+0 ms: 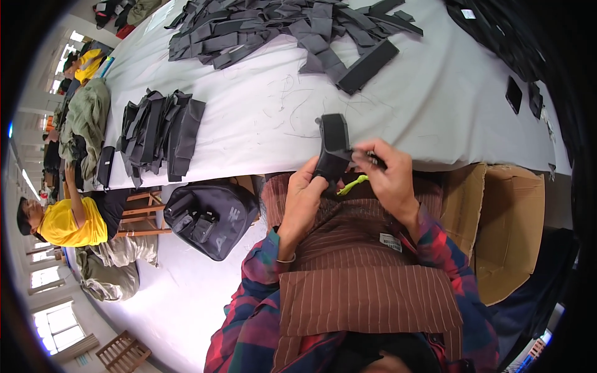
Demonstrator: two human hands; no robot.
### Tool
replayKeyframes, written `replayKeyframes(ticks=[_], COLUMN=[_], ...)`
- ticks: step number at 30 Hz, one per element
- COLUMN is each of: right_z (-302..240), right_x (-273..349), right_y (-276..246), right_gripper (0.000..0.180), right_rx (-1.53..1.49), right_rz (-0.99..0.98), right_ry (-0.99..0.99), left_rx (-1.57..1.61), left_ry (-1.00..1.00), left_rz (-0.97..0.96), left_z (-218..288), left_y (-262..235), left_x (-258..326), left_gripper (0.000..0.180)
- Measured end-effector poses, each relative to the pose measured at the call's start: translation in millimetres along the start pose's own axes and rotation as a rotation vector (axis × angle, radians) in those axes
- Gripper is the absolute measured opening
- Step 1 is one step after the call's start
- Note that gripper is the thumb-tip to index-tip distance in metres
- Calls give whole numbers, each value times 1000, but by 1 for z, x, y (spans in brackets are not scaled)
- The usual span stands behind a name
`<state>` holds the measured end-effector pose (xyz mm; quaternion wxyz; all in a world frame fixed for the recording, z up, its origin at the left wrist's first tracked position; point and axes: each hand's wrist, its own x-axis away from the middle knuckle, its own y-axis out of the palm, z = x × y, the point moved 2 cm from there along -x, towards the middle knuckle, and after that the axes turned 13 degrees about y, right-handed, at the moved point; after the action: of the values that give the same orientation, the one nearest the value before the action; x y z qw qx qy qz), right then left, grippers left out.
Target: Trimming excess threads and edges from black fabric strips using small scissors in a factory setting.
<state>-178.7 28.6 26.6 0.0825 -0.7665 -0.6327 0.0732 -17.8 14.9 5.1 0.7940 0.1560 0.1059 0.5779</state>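
Near the table's front edge, my left hand (304, 196) is closed around the lower end of a dark grey folded fabric strip (334, 140), which stands up and bends at its top. My right hand (390, 177) is beside it, fingers curled and partly smeared by motion. A small dark tool (377, 160) shows between its fingers, too blurred to name more exactly, and its tip side is close to the strip. A lime-green cord (353, 184) hangs just below, between both hands; what it is tied to is hidden.
A big heap of grey fabric strips (249, 31) lies across the white-covered table (249, 118). Stacked strips (160, 137) lie at left. Below are a black bag (214, 217) with dark pieces and a cardboard box (507, 230). A person in yellow (74, 221) works at far left.
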Motion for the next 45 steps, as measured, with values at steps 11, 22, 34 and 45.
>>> replayKeyframes(ticks=[11, 22, 34, 45], right_z=[-3, -4, -13, -14], right_x=[-30, -40, -16, -16], right_y=[-10, -15, -19, -22], right_gripper=[9, 22, 16, 12], right_rx=[-655, -164, 389, 537], right_rz=[-185, -76, -56, -32], right_ry=[454, 174, -240, -371], left_rx=[-604, -208, -159, -55], left_ry=[275, 227, 150, 30], left_rz=[-305, -192, -91, -87], left_z=[23, 9, 8, 7], left_y=[-7, -20, -23, -23], left_x=[-9, -12, -18, -17], left_gripper=[36, 20, 16, 14])
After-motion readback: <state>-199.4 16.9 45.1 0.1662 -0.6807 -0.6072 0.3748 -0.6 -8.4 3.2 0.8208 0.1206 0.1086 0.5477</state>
